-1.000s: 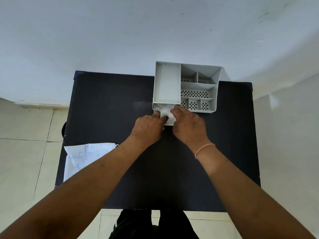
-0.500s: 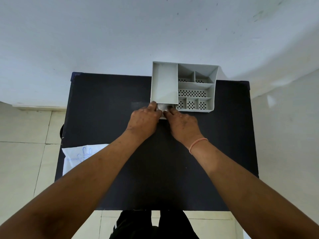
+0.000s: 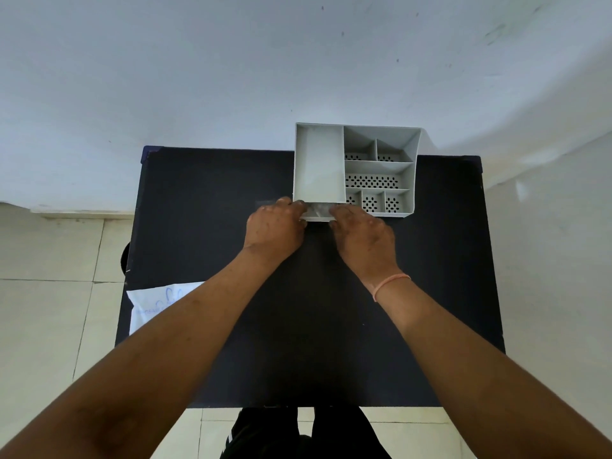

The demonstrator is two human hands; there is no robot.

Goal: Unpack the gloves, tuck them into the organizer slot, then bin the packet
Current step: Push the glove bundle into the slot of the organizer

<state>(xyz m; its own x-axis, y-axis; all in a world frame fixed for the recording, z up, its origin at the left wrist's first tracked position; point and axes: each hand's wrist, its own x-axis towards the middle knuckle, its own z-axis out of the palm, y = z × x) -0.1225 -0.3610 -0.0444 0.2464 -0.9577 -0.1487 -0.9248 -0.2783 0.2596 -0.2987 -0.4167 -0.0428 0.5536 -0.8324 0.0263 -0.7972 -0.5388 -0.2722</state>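
A grey compartmented organizer stands at the far edge of the black table. The folded clear gloves sit at the near end of its tall left slot, mostly inside, with a small strip showing. My left hand and my right hand press on them from either side, fingertips at the slot's front edge. The white packet with blue print lies at the table's left edge, partly covered by my left forearm.
The organizer's right side has several small perforated compartments. A white wall rises behind the table. Tiled floor shows to the left and below. A dark round object sits on the floor by the table's left side.
Both hands have moved forward toward the organizer, and the gloves have gone deeper into the left slot, so less white shows between my fingers.
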